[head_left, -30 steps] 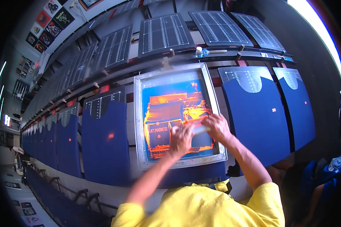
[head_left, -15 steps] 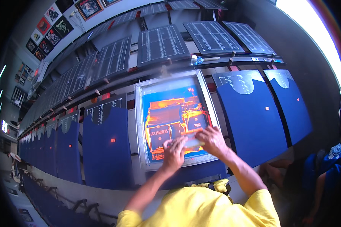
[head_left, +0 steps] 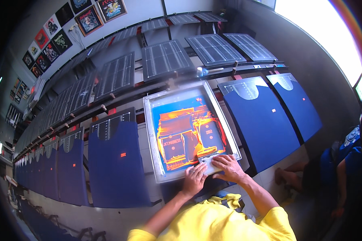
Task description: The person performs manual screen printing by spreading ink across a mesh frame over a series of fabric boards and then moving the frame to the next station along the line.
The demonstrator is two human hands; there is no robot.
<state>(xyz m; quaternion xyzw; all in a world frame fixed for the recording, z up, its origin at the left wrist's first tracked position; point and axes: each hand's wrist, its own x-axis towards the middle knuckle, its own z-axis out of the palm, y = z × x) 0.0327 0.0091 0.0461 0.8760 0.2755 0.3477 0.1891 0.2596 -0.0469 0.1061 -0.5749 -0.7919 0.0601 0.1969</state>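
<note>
One pale squeegee point(head_left: 208, 161) at the near end of a metal-framed screen point(head_left: 151, 140), left hand point(head_left: 194, 181) holding its left end, right hand point(head_left: 230, 167) gripping its right part from above, orange ink point(head_left: 207, 151) streaked across blue mesh point(head_left: 165, 109), navy fabric pieces point(head_left: 265, 128) on boards point(head_left: 242, 88) either side.

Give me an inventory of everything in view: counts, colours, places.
Rectangular metal-framed printing screen: one, silver, blue mesh, centre.
Orange ink: several patches, on screen.
Pale bar-shaped squeegee: one, screen's near edge.
Flat cloth garment pieces: many, dark blue, flanking screen.
Rectangular ruled boards: many, black, beyond screen.
Small cylindrical bottle: one, whitish, beyond screen.
Rectangular wall pictures: many, multicoloured, upper left.
Bright window panes: several, white, upper right.
Co-worker: one, blue clothing, right edge.
Cloth shirt: one, yellow, bottom.
Bare left hand and right hand: two, on squeegee.
</note>
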